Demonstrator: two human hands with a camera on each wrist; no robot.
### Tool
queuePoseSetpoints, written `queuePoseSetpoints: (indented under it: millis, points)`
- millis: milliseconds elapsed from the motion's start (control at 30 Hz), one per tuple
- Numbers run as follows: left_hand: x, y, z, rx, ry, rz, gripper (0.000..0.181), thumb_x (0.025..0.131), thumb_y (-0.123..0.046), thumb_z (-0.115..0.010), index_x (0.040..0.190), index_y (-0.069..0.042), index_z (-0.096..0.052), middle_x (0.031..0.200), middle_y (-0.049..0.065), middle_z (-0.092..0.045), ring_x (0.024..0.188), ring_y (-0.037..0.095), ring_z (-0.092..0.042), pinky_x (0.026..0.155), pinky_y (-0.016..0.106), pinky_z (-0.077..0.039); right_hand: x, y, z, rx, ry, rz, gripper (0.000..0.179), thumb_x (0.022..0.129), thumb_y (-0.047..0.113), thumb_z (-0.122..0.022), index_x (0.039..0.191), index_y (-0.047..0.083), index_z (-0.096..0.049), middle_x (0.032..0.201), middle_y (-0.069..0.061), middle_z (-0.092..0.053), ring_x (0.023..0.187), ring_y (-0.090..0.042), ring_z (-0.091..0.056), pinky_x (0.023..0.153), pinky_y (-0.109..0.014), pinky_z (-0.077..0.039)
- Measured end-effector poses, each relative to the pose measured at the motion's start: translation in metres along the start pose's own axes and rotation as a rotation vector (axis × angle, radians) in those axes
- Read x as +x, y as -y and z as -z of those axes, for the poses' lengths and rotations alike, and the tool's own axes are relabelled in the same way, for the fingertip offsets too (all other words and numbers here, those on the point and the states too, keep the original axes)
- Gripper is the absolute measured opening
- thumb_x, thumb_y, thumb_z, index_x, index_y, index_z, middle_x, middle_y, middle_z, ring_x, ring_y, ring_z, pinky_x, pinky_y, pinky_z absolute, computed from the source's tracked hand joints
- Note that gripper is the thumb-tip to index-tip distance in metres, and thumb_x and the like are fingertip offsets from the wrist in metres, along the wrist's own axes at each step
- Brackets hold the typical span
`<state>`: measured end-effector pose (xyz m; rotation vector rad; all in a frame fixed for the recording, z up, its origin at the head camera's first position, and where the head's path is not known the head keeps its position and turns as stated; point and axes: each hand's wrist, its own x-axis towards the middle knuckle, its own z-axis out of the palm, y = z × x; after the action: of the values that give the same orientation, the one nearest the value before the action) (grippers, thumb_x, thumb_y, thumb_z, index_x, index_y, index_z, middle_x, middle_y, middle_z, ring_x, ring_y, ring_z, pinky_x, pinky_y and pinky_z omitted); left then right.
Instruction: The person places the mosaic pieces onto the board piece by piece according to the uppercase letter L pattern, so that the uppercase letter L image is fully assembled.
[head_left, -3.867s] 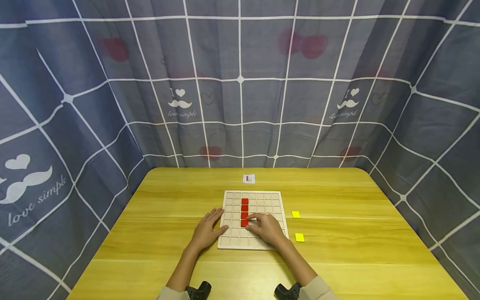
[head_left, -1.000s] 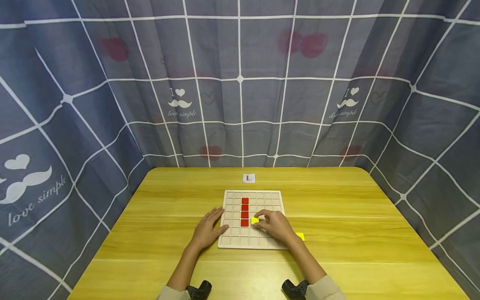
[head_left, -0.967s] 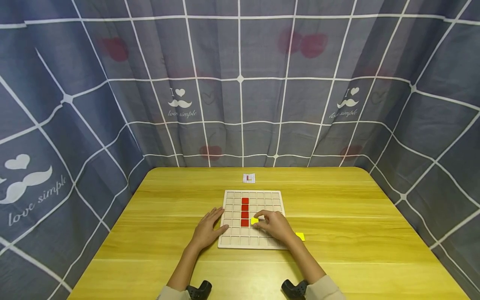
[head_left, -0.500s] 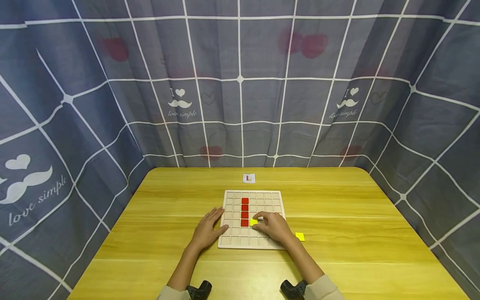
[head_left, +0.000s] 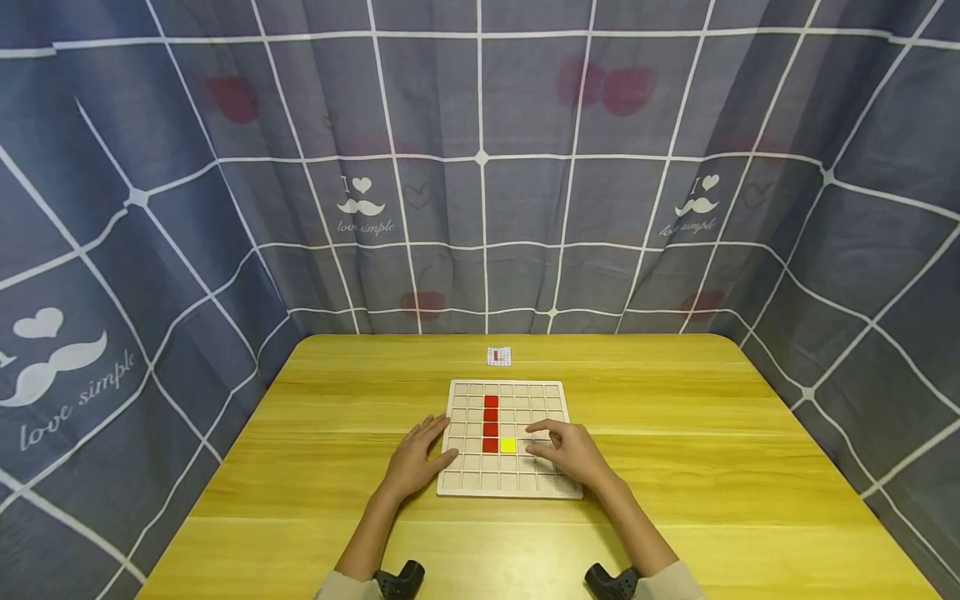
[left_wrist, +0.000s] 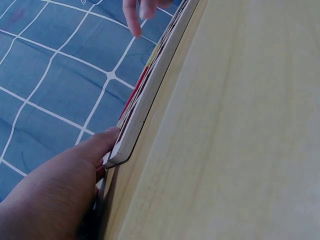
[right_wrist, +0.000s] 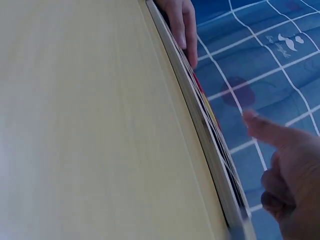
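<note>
A square wooden grid board [head_left: 461, 481] lies flat on the table. On it stands a column of several red tiles [head_left: 491, 422], with one yellow tile [head_left: 507, 446] in the cell right of the lowest red one. My left hand [head_left: 411, 462] rests at the board's left edge, fingers fairly straight; the left wrist view has its thumb [left_wrist: 102, 145] touching the board's corner. My right hand [head_left: 573, 454] hovers over the board's right side, thumb and forefinger apart, nothing between them. The second yellow tile seen earlier on the table is hidden, apparently behind my right wrist.
A small printed card [head_left: 498, 357] with a red-and-yellow pattern on a grid lies beyond the board. The wooden table [head_left: 360, 375] is bordered by a grey-blue checked curtain [head_left: 517, 200] at the back and sides. Black wrist devices sit by both sleeves.
The right hand brought a yellow tile from the table, set it beside the lowest red tile, let go and drew back right. The left hand stayed in place.
</note>
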<state>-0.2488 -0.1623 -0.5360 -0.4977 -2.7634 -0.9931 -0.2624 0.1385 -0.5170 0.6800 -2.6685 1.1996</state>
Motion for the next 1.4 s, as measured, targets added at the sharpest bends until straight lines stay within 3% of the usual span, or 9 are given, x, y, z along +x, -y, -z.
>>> queuePoseSetpoints:
  millis: [300, 667, 867, 1133, 1400]
  points:
    - [0.000, 0.000, -0.002, 0.006, 0.003, -0.004, 0.061, 0.087, -0.041, -0.061, 0.137, -0.010, -0.046, 0.142, 0.003, -0.041, 0.134, 0.026, -0.028, 0.109, 0.047, -0.021, -0.024, -0.012, 0.039, 0.072, -0.087, 0.028, 0.032, 0.078, 0.029, -0.074, 0.104, 0.011, -0.070, 0.047, 0.011, -0.028, 0.041, 0.000, -0.020, 0.037, -0.019, -0.024]
    - [0.002, -0.001, 0.000, 0.012, 0.003, -0.001, 0.061, 0.087, -0.041, -0.062, 0.138, -0.010, -0.046, 0.142, 0.002, -0.041, 0.134, 0.026, -0.028, 0.109, 0.047, -0.022, -0.057, -0.037, 0.078, 0.086, -0.066, -0.099, 0.037, 0.075, 0.032, -0.076, 0.106, 0.013, -0.069, 0.049, 0.008, -0.030, 0.043, -0.002, -0.022, 0.038, -0.021, -0.026]
    - [0.001, -0.001, 0.002, 0.002, -0.006, -0.004, 0.061, 0.086, -0.039, -0.063, 0.137, -0.009, -0.046, 0.141, 0.003, -0.042, 0.134, 0.026, -0.029, 0.110, 0.046, -0.021, -0.070, -0.051, 0.082, 0.064, 0.022, -0.149, 0.038, 0.074, 0.039, -0.075, 0.105, 0.018, -0.069, 0.050, 0.008, -0.032, 0.043, -0.003, -0.023, 0.040, -0.020, -0.029]
    - [-0.001, -0.002, 0.001, 0.012, -0.002, -0.021, 0.061, 0.087, -0.040, -0.061, 0.137, -0.007, -0.046, 0.141, 0.005, -0.042, 0.133, 0.028, -0.030, 0.108, 0.048, -0.023, -0.077, -0.063, 0.080, 0.061, 0.111, -0.105, 0.033, 0.075, 0.034, -0.075, 0.104, 0.019, -0.069, 0.052, 0.008, -0.031, 0.044, -0.002, -0.023, 0.041, -0.020, -0.029]
    - [0.000, -0.001, 0.001, 0.024, 0.000, -0.010, 0.061, 0.087, -0.039, -0.062, 0.137, -0.009, -0.046, 0.141, 0.005, -0.042, 0.134, 0.027, -0.030, 0.109, 0.046, -0.022, -0.076, -0.064, 0.077, 0.019, 0.116, -0.116, 0.028, 0.075, 0.036, -0.074, 0.099, 0.021, -0.069, 0.052, 0.009, -0.030, 0.045, -0.001, -0.022, 0.043, -0.020, -0.028]
